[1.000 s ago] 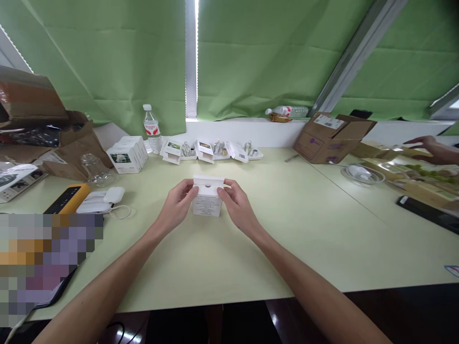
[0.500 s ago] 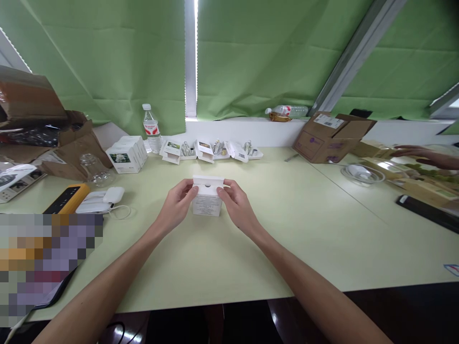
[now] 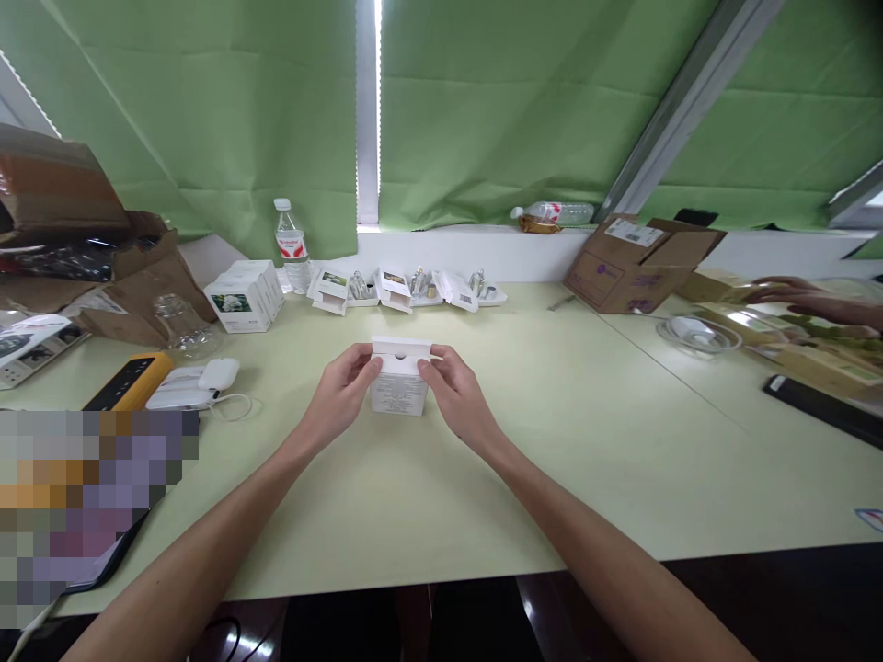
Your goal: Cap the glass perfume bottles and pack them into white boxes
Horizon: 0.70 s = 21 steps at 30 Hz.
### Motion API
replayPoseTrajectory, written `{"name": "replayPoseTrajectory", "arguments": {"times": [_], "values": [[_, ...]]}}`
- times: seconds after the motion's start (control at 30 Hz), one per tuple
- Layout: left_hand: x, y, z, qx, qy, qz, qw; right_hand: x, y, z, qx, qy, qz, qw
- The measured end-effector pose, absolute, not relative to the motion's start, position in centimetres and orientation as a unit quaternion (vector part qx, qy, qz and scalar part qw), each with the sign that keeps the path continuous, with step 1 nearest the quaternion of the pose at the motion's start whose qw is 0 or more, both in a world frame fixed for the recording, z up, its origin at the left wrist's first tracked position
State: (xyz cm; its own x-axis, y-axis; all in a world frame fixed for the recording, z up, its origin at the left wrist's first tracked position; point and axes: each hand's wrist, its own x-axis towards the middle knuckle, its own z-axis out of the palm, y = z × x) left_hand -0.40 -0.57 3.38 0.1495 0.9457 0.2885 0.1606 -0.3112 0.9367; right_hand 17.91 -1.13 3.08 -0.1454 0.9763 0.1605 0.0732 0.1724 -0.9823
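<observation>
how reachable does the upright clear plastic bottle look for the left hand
Probably not as things stand: the left hand is holding the small white cardboard box, and the bottle stands farther back.

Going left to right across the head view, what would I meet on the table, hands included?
Orange-and-black device, cluster of white boxes, upright bottle, left hand, held white box, right hand, cardboard box, long black object.

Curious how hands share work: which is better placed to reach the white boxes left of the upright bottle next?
Probably the left hand: those white boxes stand on its side. The right hand is farther; both grip another white box.
</observation>
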Motion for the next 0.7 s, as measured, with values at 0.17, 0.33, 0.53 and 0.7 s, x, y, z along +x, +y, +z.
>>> {"name": "replayPoseTrajectory", "arguments": {"times": [0.17,0.33,0.53,0.7], "values": [[-0.36,-0.56,3.31,0.644,0.431,0.49,0.399,17.98,-1.16,3.14,-0.44,-0.598,0.466,0.482],[-0.33,-0.55,3.21,0.645,0.428,0.491,0.4,17.91,-1.23,3.18,-0.437,-0.598,0.468,0.482],[-0.37,-0.59,3.37,0.65,0.427,0.488,0.395,17.95,-1.17,3.21,-0.438,-0.601,0.462,0.483],[-0.36,-0.57,3.45,0.649,0.428,0.488,0.396,18.0,-1.21,3.13,-0.436,-0.603,0.463,0.482]]}}
